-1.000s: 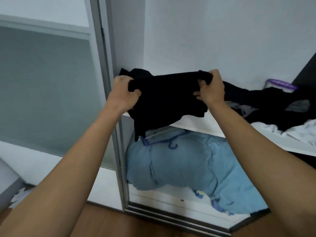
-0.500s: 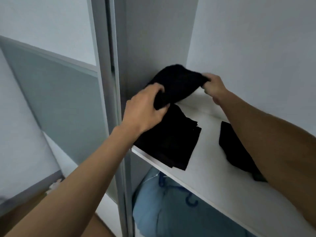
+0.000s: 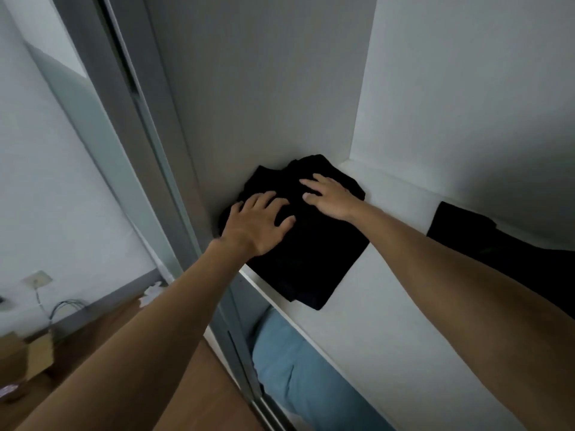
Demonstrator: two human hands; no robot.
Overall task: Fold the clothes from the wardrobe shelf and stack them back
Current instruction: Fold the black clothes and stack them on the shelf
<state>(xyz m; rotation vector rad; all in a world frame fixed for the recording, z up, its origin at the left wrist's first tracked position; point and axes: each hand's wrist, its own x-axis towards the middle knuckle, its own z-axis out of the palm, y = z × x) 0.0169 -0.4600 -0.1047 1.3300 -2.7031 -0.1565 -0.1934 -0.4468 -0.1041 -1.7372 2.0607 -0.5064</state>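
After they gripped it, both hands [image 3: 258, 225] (flat) press the garment [image 3: 311, 259].

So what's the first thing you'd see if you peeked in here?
The left hand and the right hand press flat on a black stack of folded clothes in the back left corner of the white shelf. Another black cloth lies farther right on the shelf, and a blue bundle sits underneath.
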